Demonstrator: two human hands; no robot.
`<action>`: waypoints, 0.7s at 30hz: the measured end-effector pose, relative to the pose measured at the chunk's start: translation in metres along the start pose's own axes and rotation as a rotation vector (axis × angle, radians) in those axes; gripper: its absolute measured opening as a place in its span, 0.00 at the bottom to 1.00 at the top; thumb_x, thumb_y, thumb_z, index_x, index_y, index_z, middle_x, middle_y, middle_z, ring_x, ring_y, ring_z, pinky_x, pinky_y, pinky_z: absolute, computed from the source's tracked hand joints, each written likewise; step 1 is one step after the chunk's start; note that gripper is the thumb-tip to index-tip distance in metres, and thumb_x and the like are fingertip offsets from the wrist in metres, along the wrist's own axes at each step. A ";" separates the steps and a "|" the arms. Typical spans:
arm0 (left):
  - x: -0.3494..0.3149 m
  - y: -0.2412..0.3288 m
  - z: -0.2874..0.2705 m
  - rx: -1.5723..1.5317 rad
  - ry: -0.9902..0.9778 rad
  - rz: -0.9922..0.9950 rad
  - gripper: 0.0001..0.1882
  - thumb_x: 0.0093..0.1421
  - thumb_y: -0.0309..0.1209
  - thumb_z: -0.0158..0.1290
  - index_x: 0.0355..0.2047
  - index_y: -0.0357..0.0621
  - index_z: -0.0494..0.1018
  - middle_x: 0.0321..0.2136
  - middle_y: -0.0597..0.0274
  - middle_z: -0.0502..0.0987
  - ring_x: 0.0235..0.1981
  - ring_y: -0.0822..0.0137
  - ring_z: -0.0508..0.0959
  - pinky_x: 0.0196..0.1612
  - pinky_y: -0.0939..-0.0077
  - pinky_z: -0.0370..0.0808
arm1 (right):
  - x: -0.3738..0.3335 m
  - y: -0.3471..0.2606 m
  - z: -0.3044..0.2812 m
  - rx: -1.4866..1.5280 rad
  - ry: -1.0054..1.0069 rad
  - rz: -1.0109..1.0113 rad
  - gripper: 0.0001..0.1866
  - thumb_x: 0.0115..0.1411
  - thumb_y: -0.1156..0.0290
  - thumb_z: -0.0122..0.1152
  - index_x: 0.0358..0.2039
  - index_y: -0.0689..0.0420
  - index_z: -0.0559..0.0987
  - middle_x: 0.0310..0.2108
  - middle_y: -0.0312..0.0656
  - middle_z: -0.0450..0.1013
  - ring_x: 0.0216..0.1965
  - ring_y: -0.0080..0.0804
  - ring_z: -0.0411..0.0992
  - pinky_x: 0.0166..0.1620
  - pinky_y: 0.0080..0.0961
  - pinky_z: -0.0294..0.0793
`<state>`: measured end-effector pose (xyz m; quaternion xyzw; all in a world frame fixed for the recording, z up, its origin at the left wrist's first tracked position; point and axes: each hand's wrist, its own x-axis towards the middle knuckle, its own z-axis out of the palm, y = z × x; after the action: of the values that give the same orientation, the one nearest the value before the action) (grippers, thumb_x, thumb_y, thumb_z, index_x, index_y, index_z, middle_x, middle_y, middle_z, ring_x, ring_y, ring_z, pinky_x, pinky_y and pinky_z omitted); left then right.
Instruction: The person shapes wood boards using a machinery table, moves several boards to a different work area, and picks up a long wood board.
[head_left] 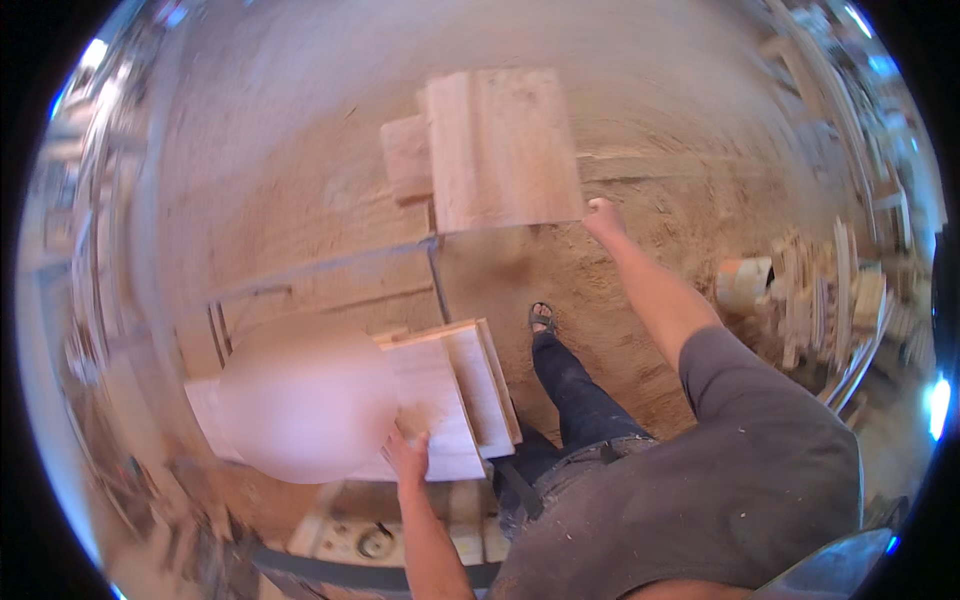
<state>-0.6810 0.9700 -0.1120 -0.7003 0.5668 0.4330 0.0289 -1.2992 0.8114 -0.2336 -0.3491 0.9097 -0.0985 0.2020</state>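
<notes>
My right hand (603,220) is stretched far out, closed at the near right corner of a reddish-brown wooden panel (505,150). A smaller wooden piece (405,158) shows beside that panel's left edge. At lower left, my left hand (405,458) lies with its fingers apart on a pale board (435,405), near its front edge. More boards (485,390) show beneath it, fanned out toward my legs. A smeared patch hides the left part of the pale board.
A thin metal frame (440,280) stands between the panel and the boards. To the right are a round container (744,283) and a heap of wood offcuts (825,300). My sandalled foot (541,318) is on the dusty floor. A machine part (375,543) sits below the boards.
</notes>
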 end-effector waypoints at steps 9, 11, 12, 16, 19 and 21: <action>-0.001 0.071 0.032 -0.065 0.687 -0.301 0.50 0.50 0.39 0.66 0.68 0.36 0.52 0.69 0.36 0.46 0.72 0.41 0.43 0.71 0.51 0.46 | -0.148 -0.065 -0.014 0.435 -0.492 -0.304 0.17 0.56 0.71 0.63 0.46 0.62 0.81 0.40 0.43 0.80 0.39 0.30 0.78 0.45 0.25 0.75; -0.009 0.065 0.040 -0.230 0.838 -0.624 0.51 0.52 0.40 0.65 0.68 0.33 0.49 0.69 0.34 0.47 0.71 0.40 0.45 0.71 0.51 0.48 | -0.186 -0.108 -0.016 0.441 -0.498 -0.453 0.19 0.57 0.69 0.62 0.49 0.62 0.79 0.44 0.46 0.79 0.43 0.34 0.78 0.50 0.27 0.75; -0.015 0.057 0.043 -0.342 0.883 -0.797 0.52 0.53 0.40 0.64 0.69 0.32 0.47 0.68 0.32 0.47 0.70 0.39 0.46 0.70 0.51 0.49 | -0.203 -0.134 -0.016 0.450 -0.498 -0.529 0.21 0.58 0.68 0.62 0.51 0.62 0.79 0.47 0.47 0.79 0.45 0.36 0.78 0.52 0.28 0.74; -0.028 0.016 0.069 -1.681 0.638 -0.609 0.37 0.59 0.38 0.61 0.63 0.32 0.62 0.60 0.48 0.69 0.60 0.54 0.68 0.64 0.60 0.62 | -0.229 -0.212 -0.003 0.356 -0.496 -0.883 0.23 0.60 0.67 0.60 0.54 0.62 0.76 0.49 0.50 0.77 0.49 0.39 0.77 0.56 0.30 0.73; -0.023 0.014 0.067 -1.834 0.542 -0.696 0.30 0.60 0.35 0.62 0.59 0.34 0.68 0.54 0.56 0.75 0.53 0.61 0.73 0.60 0.64 0.66 | -0.237 -0.236 0.025 0.245 -0.575 -0.883 0.24 0.59 0.66 0.61 0.55 0.62 0.76 0.44 0.49 0.79 0.45 0.39 0.78 0.52 0.31 0.74; -0.024 0.014 0.074 -1.791 0.624 -0.653 0.29 0.60 0.34 0.62 0.58 0.34 0.68 0.53 0.55 0.75 0.53 0.60 0.73 0.57 0.64 0.69 | -0.261 -0.254 0.009 0.032 -0.647 -0.735 0.25 0.57 0.65 0.62 0.55 0.61 0.76 0.40 0.46 0.80 0.42 0.36 0.78 0.49 0.31 0.75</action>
<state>-0.7342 1.0231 -0.1366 -0.6676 -0.2054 0.4680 -0.5414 -0.9674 0.7997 -0.0825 -0.6567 0.6152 -0.0637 0.4315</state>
